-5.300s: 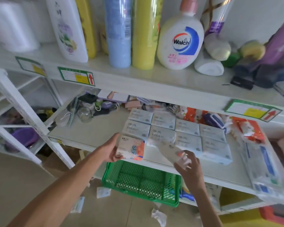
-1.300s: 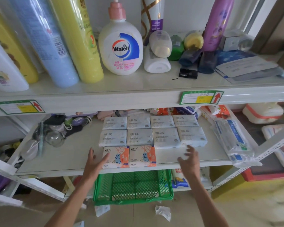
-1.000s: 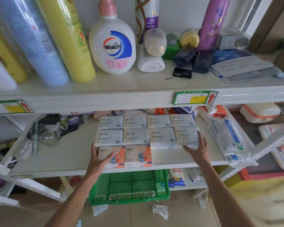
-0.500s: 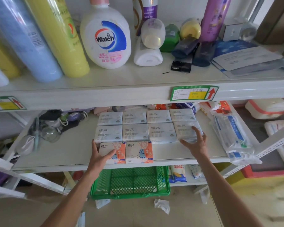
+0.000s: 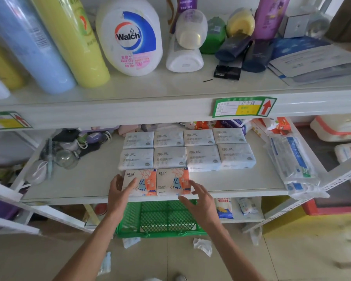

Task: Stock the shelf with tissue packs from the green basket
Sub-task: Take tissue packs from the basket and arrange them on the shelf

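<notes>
**Ten packs on the shelf, two hands at the front row**

The shelf (image 5: 85,185) carries ten tissue packs. Eight pale blue packs (image 5: 186,151) lie flat in two rows of four, edge to edge. In front of them, at the shelf's lip, sit two orange-and-white packs (image 5: 156,182), side by side and touching, lined up under the two leftmost columns. The space in front of the other two columns is bare.

The left hand (image 5: 120,191) is spread, its fingers lying against the left edge and top of the left orange pack; it presses rather than grips. The right hand (image 5: 199,197) is also spread, fingertips at the right edge of the right orange pack, holding nothing.

One green basket (image 5: 160,220) stands on the floor under the shelf, directly below the hands; its visible mesh shows no packs inside. Three crumpled white scraps (image 5: 203,245) lie on the floor near it.

On the upper shelf (image 5: 150,92) stands one Walch bottle (image 5: 132,37), with one yellow (image 5: 73,37) and one blue (image 5: 26,43) cylinder to its left.
</notes>
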